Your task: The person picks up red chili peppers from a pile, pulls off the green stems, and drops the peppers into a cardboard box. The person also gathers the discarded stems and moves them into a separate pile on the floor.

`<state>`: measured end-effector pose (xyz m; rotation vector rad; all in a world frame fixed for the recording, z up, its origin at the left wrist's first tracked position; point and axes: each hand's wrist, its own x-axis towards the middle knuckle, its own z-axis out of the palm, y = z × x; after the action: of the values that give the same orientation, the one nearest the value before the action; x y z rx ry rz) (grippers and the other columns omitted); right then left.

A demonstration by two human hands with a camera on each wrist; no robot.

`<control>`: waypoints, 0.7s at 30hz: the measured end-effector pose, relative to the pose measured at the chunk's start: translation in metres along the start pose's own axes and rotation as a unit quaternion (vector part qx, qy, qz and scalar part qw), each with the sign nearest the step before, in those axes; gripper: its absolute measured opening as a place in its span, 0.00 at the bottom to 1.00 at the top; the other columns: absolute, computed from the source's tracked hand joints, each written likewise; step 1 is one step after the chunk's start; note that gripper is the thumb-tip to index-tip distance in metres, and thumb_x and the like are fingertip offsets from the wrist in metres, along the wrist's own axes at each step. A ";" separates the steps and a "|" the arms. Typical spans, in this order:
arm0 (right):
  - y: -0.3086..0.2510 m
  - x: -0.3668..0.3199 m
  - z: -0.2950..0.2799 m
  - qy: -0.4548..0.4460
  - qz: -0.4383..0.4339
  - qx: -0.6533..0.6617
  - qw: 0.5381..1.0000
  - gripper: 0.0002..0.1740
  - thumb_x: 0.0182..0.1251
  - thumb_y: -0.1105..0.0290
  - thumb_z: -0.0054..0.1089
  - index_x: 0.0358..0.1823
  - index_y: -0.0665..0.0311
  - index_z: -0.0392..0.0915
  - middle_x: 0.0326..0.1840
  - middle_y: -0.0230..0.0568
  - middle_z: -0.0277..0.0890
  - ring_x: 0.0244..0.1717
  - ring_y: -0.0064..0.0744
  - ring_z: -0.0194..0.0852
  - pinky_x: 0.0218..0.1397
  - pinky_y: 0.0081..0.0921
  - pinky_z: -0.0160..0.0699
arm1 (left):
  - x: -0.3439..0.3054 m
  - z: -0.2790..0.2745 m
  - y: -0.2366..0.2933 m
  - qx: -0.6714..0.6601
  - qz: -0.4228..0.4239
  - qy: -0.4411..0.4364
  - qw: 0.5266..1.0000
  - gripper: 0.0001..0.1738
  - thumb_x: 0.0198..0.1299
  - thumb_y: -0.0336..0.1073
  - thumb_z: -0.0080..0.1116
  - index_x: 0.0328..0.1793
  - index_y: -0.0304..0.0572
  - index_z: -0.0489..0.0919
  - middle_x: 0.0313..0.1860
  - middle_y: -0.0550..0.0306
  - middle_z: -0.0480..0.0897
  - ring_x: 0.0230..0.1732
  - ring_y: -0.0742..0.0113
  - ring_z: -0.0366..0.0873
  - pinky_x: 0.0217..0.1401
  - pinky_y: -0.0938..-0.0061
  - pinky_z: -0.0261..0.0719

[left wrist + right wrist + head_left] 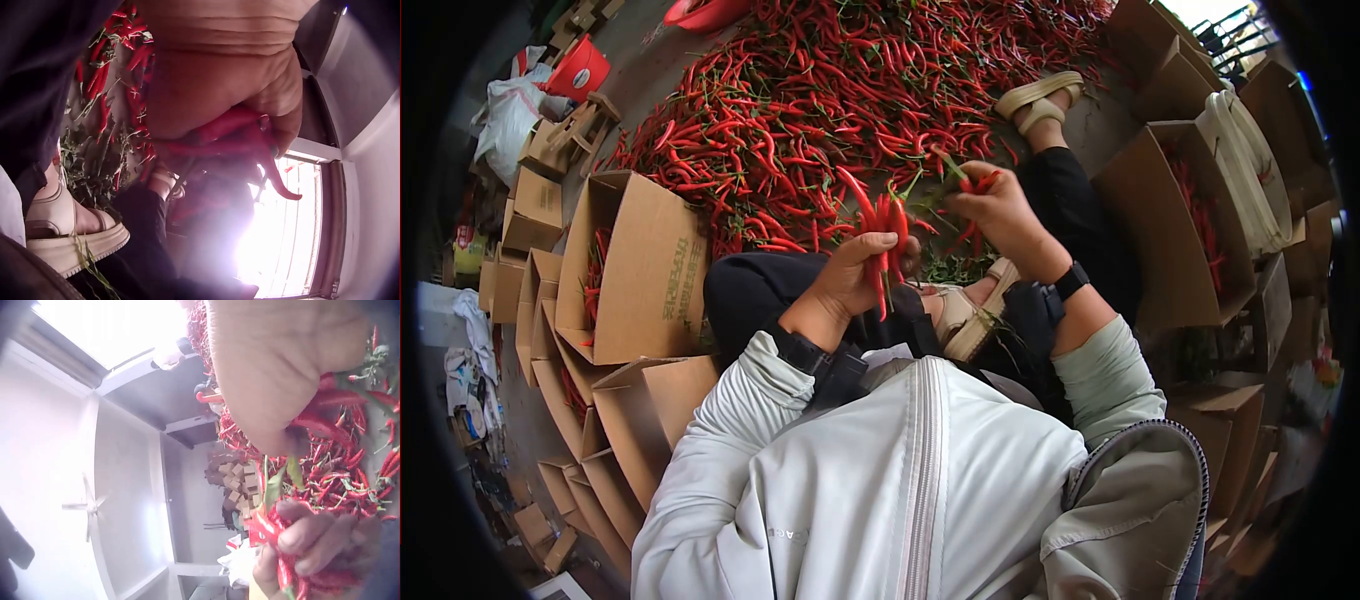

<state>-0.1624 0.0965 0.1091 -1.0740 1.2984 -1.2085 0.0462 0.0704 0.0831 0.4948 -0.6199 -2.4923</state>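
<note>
In the head view my left hand [852, 270] grips a small bunch of red chili peppers [889, 222], its thumb across the front. To the right, my right hand [1012, 222] pinches a few more red chili peppers [980, 184] with green stems. From the left wrist, curved chili peppers [234, 128] stick out past the palm. The right wrist view has chili peppers [325, 427] under the right hand and the left hand's curled fingers [325, 540] around its bunch below. A large heap of red chili peppers [830, 90] spreads over the floor ahead.
Cardboard boxes stand on both sides; the left box [645, 270] and right box [1145, 220] hold chili peppers. Sandaled feet, one sandal [975, 318] near the hands, frame loose green leaves [950, 268]. A red bucket [580, 70] and a wooden stool [590, 125] are at far left.
</note>
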 end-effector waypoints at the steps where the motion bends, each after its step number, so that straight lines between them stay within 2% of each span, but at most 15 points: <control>1: -0.002 0.001 -0.008 0.019 -0.017 -0.014 1.000 0.06 0.51 0.78 0.58 0.32 0.67 0.74 0.22 0.22 0.67 0.25 0.11 0.64 0.27 0.14 0.64 | 0.000 0.000 0.001 -0.006 0.007 -0.019 1.000 0.18 0.52 0.32 0.55 0.50 0.41 0.71 0.33 0.54 0.79 0.36 0.63 0.77 0.43 0.70 0.74; 2: 0.004 0.006 -0.022 0.033 0.007 -0.099 0.994 0.06 0.49 0.78 0.58 0.31 0.64 0.75 0.22 0.24 0.66 0.23 0.14 0.66 0.26 0.13 0.67 | -0.001 0.000 0.002 -0.012 0.014 -0.039 0.999 0.18 0.52 0.33 0.55 0.51 0.41 0.71 0.33 0.54 0.78 0.36 0.63 0.77 0.43 0.69 0.74; 3: 0.016 0.008 -0.036 0.084 -0.128 -0.353 0.923 0.05 0.49 0.77 0.59 0.29 0.64 0.74 0.21 0.24 0.67 0.22 0.15 0.66 0.25 0.14 0.67 | -0.001 0.001 0.002 -0.012 0.014 -0.040 0.999 0.18 0.52 0.33 0.55 0.51 0.41 0.71 0.33 0.54 0.78 0.36 0.63 0.77 0.43 0.69 0.74; 4: 0.029 0.010 -0.045 0.129 -0.252 -0.575 0.768 0.04 0.49 0.76 0.60 0.27 0.63 0.74 0.21 0.25 0.67 0.21 0.17 0.66 0.24 0.14 0.67 | -0.002 0.003 0.002 -0.004 0.019 -0.022 1.000 0.18 0.52 0.33 0.55 0.51 0.41 0.71 0.34 0.53 0.79 0.36 0.63 0.77 0.44 0.69 0.75; 5: 0.032 0.009 -0.044 0.131 -0.252 -0.575 0.767 0.04 0.49 0.76 0.60 0.27 0.63 0.74 0.21 0.25 0.67 0.21 0.17 0.66 0.24 0.14 0.67 | -0.002 0.004 0.002 0.005 0.025 -0.004 1.000 0.18 0.52 0.32 0.55 0.51 0.42 0.71 0.34 0.53 0.79 0.37 0.64 0.77 0.45 0.69 0.76; 7: 0.036 0.010 -0.046 0.214 -0.373 -0.505 0.749 0.05 0.52 0.72 0.61 0.25 0.62 0.72 0.19 0.26 0.68 0.18 0.18 0.66 0.20 0.15 0.65 | 0.001 0.011 0.003 0.018 0.041 0.011 0.999 0.17 0.53 0.32 0.55 0.50 0.42 0.71 0.35 0.53 0.79 0.36 0.64 0.78 0.45 0.69 0.76; 8: 0.027 0.006 -0.041 0.214 -0.373 -0.506 0.748 0.05 0.52 0.72 0.61 0.25 0.62 0.72 0.19 0.26 0.68 0.18 0.18 0.66 0.20 0.15 0.65 | 0.003 0.014 0.001 0.028 0.054 0.030 0.998 0.16 0.53 0.32 0.55 0.50 0.42 0.72 0.35 0.53 0.80 0.36 0.64 0.78 0.45 0.70 0.77; 9: 0.010 0.000 -0.029 0.182 -0.204 -0.170 0.947 0.05 0.53 0.71 0.60 0.25 0.61 0.72 0.19 0.27 0.69 0.18 0.17 0.67 0.19 0.15 0.64 | 0.005 0.019 0.000 0.028 0.052 0.028 0.998 0.16 0.53 0.32 0.55 0.50 0.42 0.72 0.35 0.53 0.80 0.36 0.64 0.78 0.45 0.70 0.77; 10: 0.001 -0.004 -0.016 0.118 0.000 0.198 0.973 0.06 0.55 0.71 0.59 0.25 0.60 0.72 0.19 0.28 0.69 0.17 0.16 0.67 0.17 0.15 0.63 | 0.009 0.025 -0.002 0.047 0.070 0.063 0.994 0.15 0.54 0.32 0.55 0.49 0.41 0.73 0.36 0.54 0.80 0.36 0.65 0.78 0.44 0.70 0.77; 12: 0.001 -0.008 0.003 0.110 0.038 0.243 0.963 0.05 0.58 0.70 0.58 0.28 0.60 0.72 0.20 0.29 0.71 0.18 0.14 0.67 0.17 0.14 0.62 | 0.021 0.039 -0.007 0.070 0.084 0.088 0.990 0.13 0.55 0.32 0.54 0.47 0.40 0.74 0.36 0.55 0.80 0.36 0.66 0.78 0.43 0.71 0.77; 14: -0.004 -0.018 0.031 0.115 0.007 0.299 0.947 0.06 0.59 0.69 0.58 0.34 0.61 0.72 0.24 0.30 0.73 0.20 0.14 0.66 0.19 0.13 0.64 | 0.037 0.055 -0.015 0.106 0.136 0.127 0.977 0.11 0.56 0.33 0.54 0.45 0.39 0.76 0.36 0.58 0.80 0.36 0.68 0.78 0.42 0.73 0.77; 15: -0.008 -0.021 0.038 0.111 -0.028 0.313 0.943 0.09 0.59 0.68 0.58 0.39 0.62 0.71 0.27 0.30 0.73 0.24 0.14 0.67 0.24 0.13 0.67 | 0.045 0.057 -0.018 0.141 0.192 0.124 0.963 0.11 0.58 0.35 0.53 0.45 0.38 0.76 0.37 0.59 0.79 0.38 0.69 0.77 0.45 0.74 0.74; 18: -0.016 -0.020 0.048 0.119 -0.137 0.380 0.907 0.18 0.59 0.69 0.59 0.49 0.64 0.67 0.37 0.31 0.73 0.36 0.17 0.70 0.40 0.16 0.72 | 0.059 0.076 -0.022 0.116 0.215 0.124 0.962 0.13 0.60 0.39 0.50 0.45 0.39 0.75 0.39 0.59 0.79 0.40 0.70 0.76 0.49 0.74 0.72; 20: -0.023 -0.025 0.042 0.100 -0.152 0.357 0.916 0.23 0.56 0.71 0.62 0.52 0.64 0.65 0.41 0.32 0.72 0.41 0.19 0.70 0.47 0.19 0.71 | 0.062 0.089 -0.018 0.072 0.180 -0.006 0.981 0.19 0.61 0.49 0.47 0.47 0.41 0.74 0.41 0.59 0.78 0.43 0.70 0.75 0.52 0.74 0.71; 21: -0.026 -0.028 0.036 0.106 -0.163 0.334 0.922 0.25 0.53 0.72 0.65 0.52 0.64 0.64 0.42 0.32 0.72 0.42 0.20 0.70 0.48 0.19 0.71 | 0.062 0.098 -0.013 0.072 0.149 -0.006 0.986 0.21 0.61 0.50 0.47 0.48 0.41 0.74 0.41 0.59 0.77 0.43 0.70 0.76 0.52 0.73 0.71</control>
<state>-0.1253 0.1187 0.1387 -0.6732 0.7590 -1.8858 -0.0533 0.0773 0.1436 0.4058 -0.8191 -2.1800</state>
